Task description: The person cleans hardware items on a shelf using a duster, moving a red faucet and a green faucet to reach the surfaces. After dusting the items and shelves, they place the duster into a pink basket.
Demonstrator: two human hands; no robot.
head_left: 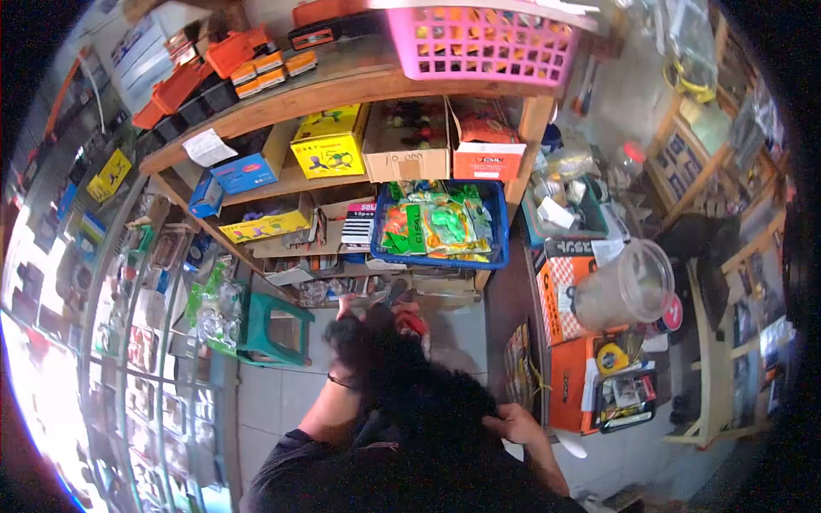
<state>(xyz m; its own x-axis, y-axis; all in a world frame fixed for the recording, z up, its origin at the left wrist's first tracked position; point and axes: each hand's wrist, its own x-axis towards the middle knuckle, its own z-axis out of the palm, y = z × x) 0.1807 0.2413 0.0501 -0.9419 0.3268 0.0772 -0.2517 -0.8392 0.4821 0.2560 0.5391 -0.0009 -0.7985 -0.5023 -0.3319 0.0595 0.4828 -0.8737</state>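
Observation:
A black shaggy mass (419, 376) fills the space in front of my chest, and its kind is not clear. My left hand (342, 363) reaches forward along its left side. Most of that hand's fingers are hidden behind the mass or blurred. At the right, my right hand (513, 422) is bent at the mass's lower right edge, its thumb and fingers closed on the dark material there. Just beyond the mass lies something red (411, 321), partly covered. A dark narrow object (394, 293) shows beside it, too blurred to name.
Wooden shelves (342, 83) stand ahead with cartons, a blue basket (505, 248) of packets and a pink basket (402, 43). A green stool (256, 329) is at left. Right are an orange box (568, 385) and a clear plastic tub (620, 291). Glass cabinets line the left side.

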